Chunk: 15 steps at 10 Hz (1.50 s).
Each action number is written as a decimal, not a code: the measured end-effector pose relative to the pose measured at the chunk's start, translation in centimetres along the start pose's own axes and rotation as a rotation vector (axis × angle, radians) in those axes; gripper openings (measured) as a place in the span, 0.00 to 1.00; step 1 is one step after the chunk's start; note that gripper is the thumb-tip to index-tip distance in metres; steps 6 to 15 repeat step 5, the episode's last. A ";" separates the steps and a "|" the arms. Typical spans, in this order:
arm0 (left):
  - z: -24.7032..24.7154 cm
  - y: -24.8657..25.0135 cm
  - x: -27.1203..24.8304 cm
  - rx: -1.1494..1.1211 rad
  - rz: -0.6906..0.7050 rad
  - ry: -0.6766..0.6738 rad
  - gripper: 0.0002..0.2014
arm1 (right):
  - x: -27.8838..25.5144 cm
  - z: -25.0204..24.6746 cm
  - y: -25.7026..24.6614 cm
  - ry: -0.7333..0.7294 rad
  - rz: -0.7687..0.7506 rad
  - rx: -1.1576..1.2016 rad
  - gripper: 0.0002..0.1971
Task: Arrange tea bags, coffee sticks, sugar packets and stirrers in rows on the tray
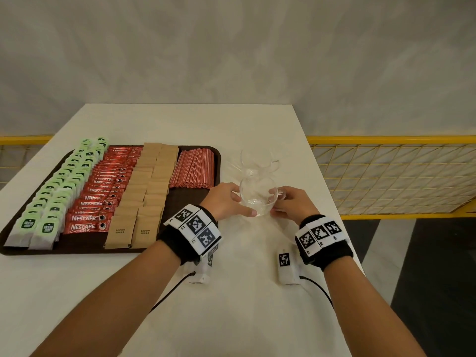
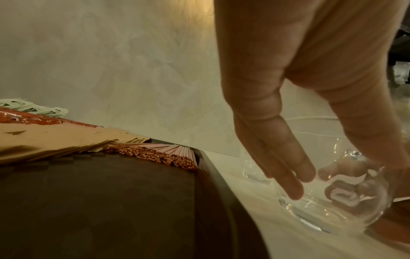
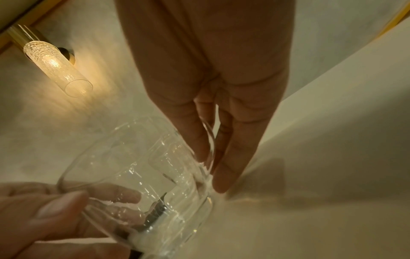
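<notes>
A dark brown tray (image 1: pixel 189 202) on the left of the table holds rows of green tea bags (image 1: pixel 56 197), red coffee sticks (image 1: pixel 103 194), brown sugar packets (image 1: pixel 144 197) and red stirrers (image 1: pixel 193 168). Just right of the tray stands a clear glass mug (image 1: pixel 257 198). My left hand (image 1: pixel 242 202) wraps its thumb and fingers round the mug's left side (image 2: pixel 332 215). My right hand (image 1: pixel 277 202) pinches the mug's handle on the right (image 3: pixel 209 154). The mug (image 3: pixel 144 175) is empty and close to the tabletop.
A second clear glass mug (image 1: pixel 257 161) stands just behind the held one. The white table (image 1: pixel 231 305) ends close to my right arm, with a yellow mesh railing (image 1: pixel 386 176) beyond it. Bare tray floor lies in front of the stirrers.
</notes>
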<state>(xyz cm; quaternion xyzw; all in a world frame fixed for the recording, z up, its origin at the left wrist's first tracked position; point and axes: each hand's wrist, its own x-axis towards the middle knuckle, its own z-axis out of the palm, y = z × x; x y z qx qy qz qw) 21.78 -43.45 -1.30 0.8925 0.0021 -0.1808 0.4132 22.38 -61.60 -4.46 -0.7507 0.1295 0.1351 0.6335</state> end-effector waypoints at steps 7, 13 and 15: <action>-2.1 0.9 -2.8 -0.260 0.067 0.079 0.51 | -2.4 -0.8 -1.4 0.152 -0.199 -0.459 0.31; -2.1 0.9 -2.8 -0.260 0.067 0.079 0.51 | -2.4 -0.8 -1.4 0.152 -0.199 -0.459 0.31; -2.1 0.9 -2.8 -0.260 0.067 0.079 0.51 | -2.4 -0.8 -1.4 0.152 -0.199 -0.459 0.31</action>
